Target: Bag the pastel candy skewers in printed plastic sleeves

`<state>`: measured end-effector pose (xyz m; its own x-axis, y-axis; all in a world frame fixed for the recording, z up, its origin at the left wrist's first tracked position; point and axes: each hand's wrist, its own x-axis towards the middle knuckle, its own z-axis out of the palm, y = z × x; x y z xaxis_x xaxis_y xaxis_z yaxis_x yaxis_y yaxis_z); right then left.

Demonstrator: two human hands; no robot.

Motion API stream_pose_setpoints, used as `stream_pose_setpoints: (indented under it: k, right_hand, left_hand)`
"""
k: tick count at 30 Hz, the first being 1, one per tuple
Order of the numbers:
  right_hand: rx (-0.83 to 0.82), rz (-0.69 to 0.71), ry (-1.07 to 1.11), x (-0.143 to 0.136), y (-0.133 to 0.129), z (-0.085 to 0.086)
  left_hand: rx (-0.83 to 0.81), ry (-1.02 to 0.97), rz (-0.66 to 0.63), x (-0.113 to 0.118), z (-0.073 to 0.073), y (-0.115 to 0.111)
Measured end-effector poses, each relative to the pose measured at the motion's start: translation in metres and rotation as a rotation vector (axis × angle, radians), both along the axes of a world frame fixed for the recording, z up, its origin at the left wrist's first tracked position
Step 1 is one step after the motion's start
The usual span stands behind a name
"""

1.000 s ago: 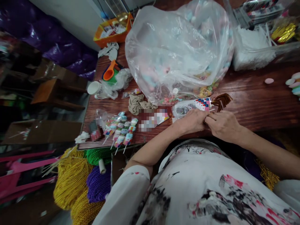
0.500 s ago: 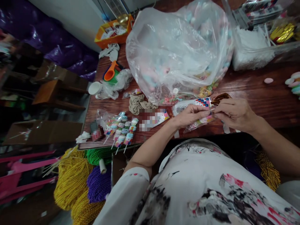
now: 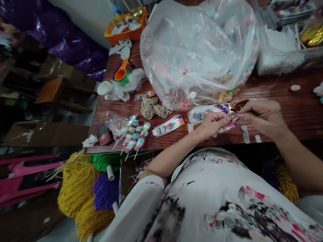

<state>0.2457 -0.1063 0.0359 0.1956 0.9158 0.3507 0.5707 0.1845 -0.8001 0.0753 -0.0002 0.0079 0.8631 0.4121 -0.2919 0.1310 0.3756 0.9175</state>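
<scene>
Centrally, right of mid-frame, the left hand point(image 3: 212, 125) pinches a small clear plastic package with pink print point(image 3: 230, 125) between thumb and fingers. The right hand point(image 3: 262, 116) has thumb and forefinger drawn together at the package's end; what lies between them cannot be told. The package is held above the front edge of the reddish-brown wood-grained table point(image 3: 280, 95).

Just behind the hands are a bronze-coloured metallic bundle of thin strips point(image 3: 239, 105) and flat, glossy printed clear sleeves point(image 3: 199, 115). Left of these, at mid-frame, lie a white printed packet point(image 3: 168, 125) and a crumpled beige cloth point(image 3: 152, 108). Skewered pastel sweets point(image 3: 135, 135), rounded and wrapped, rest lower left of centre on white sticks.

Containers: a large, wrinkled translucent bag point(image 3: 196, 47) at upper centre holds soft pastel pieces. An orange rectangular tray point(image 3: 127, 34), upper left, contains small packets. A clear-sided container point(image 3: 275, 64), upper right, holds massed thin white sticks.
</scene>
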Motion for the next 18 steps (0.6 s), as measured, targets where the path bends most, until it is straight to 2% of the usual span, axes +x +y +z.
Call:
stream_pose_setpoints:
  k: [5,10,12,16,18]
  right_hand:
    - [0.037,-0.045,-0.083,-0.017,0.008,-0.013]
    - [0.204,-0.225,0.13,-0.029,0.005,-0.017]
    - [0.205,-0.269,0.183,-0.043,0.0,-0.022]
    - [0.166,-0.33,0.232,-0.064,-0.003,-0.037]
    - [0.204,-0.366,0.26,-0.064,-0.003,-0.041]
  left_hand:
    - [-0.055,-0.071,0.157,0.006,0.001,-0.011]
    - [-0.034,-0.109,0.39,0.01,-0.002,-0.01]
    - [-0.003,-0.108,0.446,0.011,-0.002,-0.01]
    - [0.117,-0.102,0.461,0.01,0.0,-0.017]
    - [0.078,-0.131,0.42,0.006,0.0,-0.022]
